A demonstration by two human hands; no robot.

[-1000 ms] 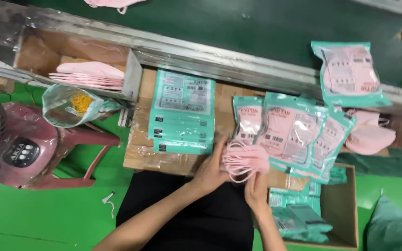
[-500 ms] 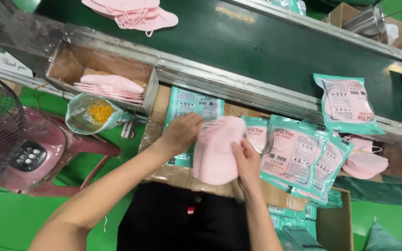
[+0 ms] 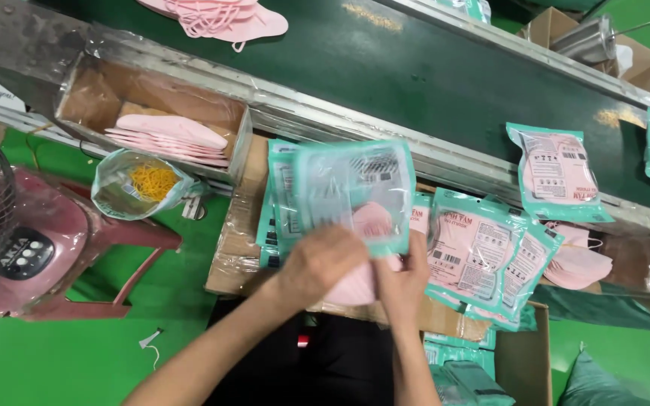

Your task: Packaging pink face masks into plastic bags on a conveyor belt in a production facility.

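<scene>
- The dark green conveyor belt (image 3: 415, 68) runs across the top, with a heap of loose pink masks (image 3: 220, 16) near its far edge and a filled teal packet (image 3: 558, 171) lying on it to the right.
- Below the belt, a cardboard-topped desk (image 3: 238, 248) carries a stack of empty teal pouches (image 3: 280, 197) and, further right, a fan of filled mask packets (image 3: 483, 252).
- A cardboard box (image 3: 92, 101) on the left holds flat pink masks (image 3: 171, 134); just under it sits a clear bag of yellow bits (image 3: 141, 183) (too small to tell what they are).
- A pink fan base (image 3: 31, 256) stands on the green floor at far left.
- The left hand (image 3: 317, 263) is closed on the lower edge of a teal-and-clear pouch (image 3: 351, 188), held up over the stack.
- The right hand (image 3: 404, 280) grips a folded pink mask (image 3: 362, 282), whose upper part is already inside the pouch mouth.
</scene>
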